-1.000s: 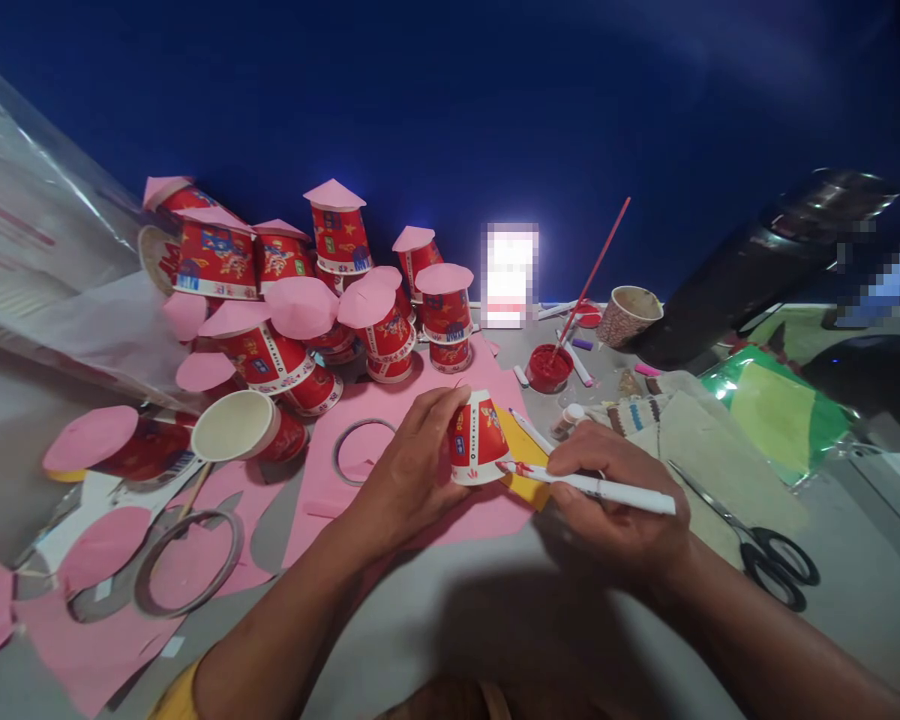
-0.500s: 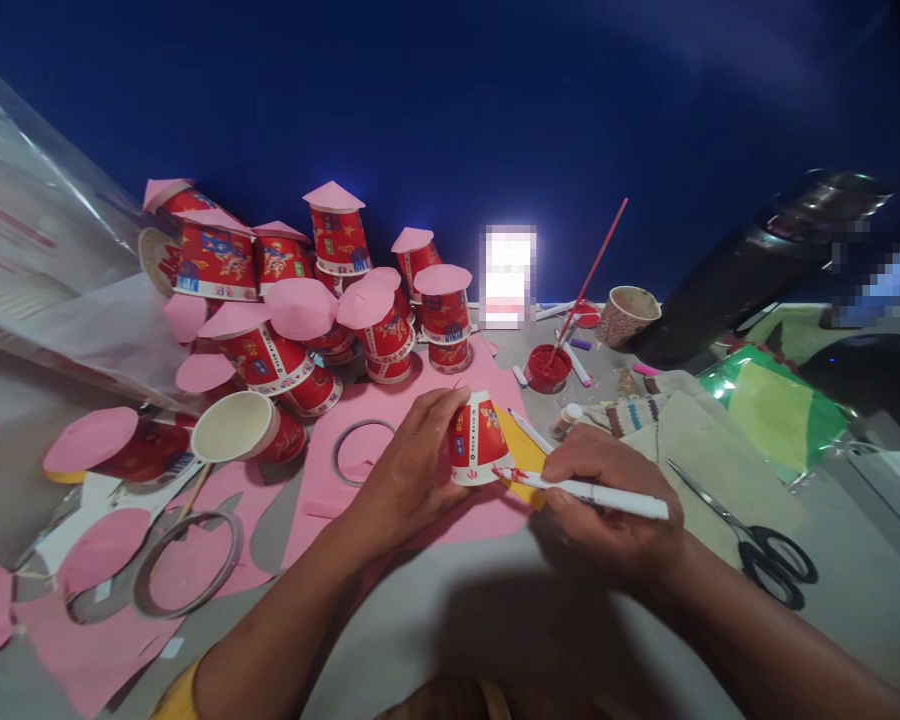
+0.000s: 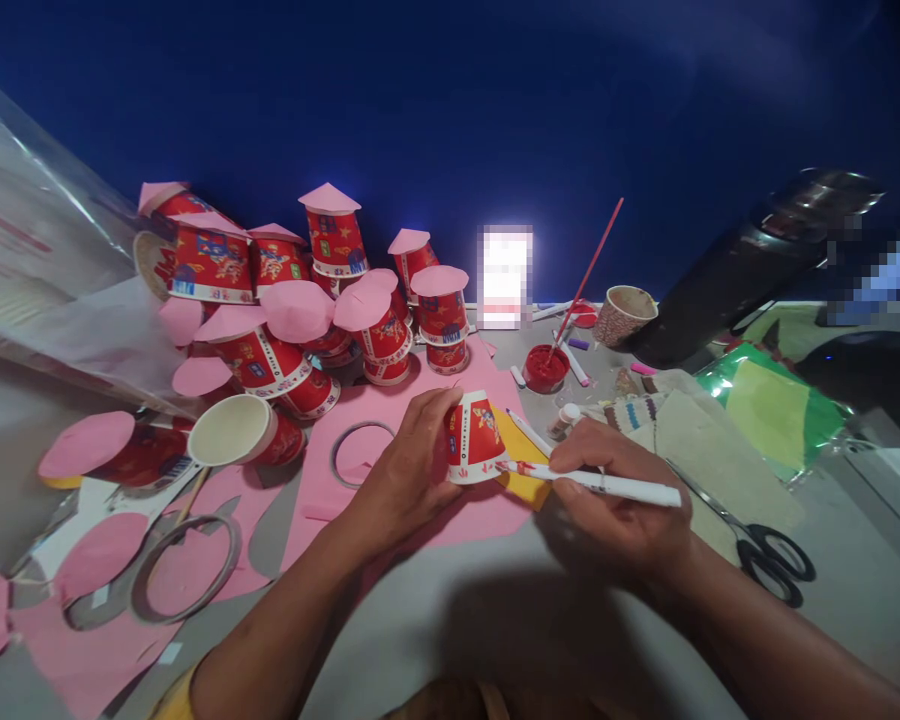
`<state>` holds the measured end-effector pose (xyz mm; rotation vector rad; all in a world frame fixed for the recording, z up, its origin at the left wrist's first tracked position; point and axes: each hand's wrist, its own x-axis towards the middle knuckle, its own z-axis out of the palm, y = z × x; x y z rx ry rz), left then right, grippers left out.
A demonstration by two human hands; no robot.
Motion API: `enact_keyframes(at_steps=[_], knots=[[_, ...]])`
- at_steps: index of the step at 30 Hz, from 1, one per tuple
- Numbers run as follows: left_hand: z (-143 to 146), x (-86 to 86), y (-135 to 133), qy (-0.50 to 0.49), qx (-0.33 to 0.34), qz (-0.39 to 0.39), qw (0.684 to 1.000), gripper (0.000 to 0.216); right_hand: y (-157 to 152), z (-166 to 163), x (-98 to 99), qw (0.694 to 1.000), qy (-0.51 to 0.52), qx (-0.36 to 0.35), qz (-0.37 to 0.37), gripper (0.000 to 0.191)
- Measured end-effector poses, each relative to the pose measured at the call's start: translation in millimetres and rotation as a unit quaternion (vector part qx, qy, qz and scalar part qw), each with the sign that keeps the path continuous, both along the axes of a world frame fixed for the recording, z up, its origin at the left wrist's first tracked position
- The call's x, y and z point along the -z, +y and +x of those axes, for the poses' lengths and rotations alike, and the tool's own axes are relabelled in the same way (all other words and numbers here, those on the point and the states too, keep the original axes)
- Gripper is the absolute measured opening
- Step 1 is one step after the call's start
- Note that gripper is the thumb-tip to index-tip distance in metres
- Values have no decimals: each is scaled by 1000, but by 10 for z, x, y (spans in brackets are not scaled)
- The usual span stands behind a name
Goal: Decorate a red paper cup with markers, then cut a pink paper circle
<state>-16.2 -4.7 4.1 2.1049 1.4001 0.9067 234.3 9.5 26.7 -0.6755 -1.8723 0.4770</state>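
Note:
My left hand (image 3: 412, 475) is closed around the side of a red paper cup (image 3: 478, 437), which is upside down with its white rim at the bottom. Small red marks show on that white rim band. In my right hand (image 3: 630, 490) a white marker pen (image 3: 607, 483) is pinched, its red-stained tip at the right side of the cup's rim. Under the hands lie pink paper (image 3: 412, 525) and a piece of yellow paper (image 3: 529, 490). A capped pen (image 3: 529, 432) rests just beyond the marker.
Several red cups with pink paper cone tops (image 3: 334, 230) are stacked at the back left. Tape rolls (image 3: 139, 590) and pink scraps lie left. To the right are a red paint pot (image 3: 545, 372), scissors (image 3: 776, 565), a cloth (image 3: 720, 460) and a black flask (image 3: 720, 265).
The marker tip has shifted slightly right along the cup's rim, and more red marks show there. My left hand keeps its hold on the cup, which has turned slightly.

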Motion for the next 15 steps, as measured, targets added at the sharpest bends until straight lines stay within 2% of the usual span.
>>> enact_keyframes(at_steps=[6,11,15], knots=[[-16,73,16,-83,-17,-41,996,90,8,58,-5,999,-5,31,-34,15],[-15,83,15,-128,-17,-76,989,87,17,37,-53,1000,-11,3,-4,19],[-13,94,18,-134,-10,-69,989,85,18,2,-61,1000,11,-21,8,19]])
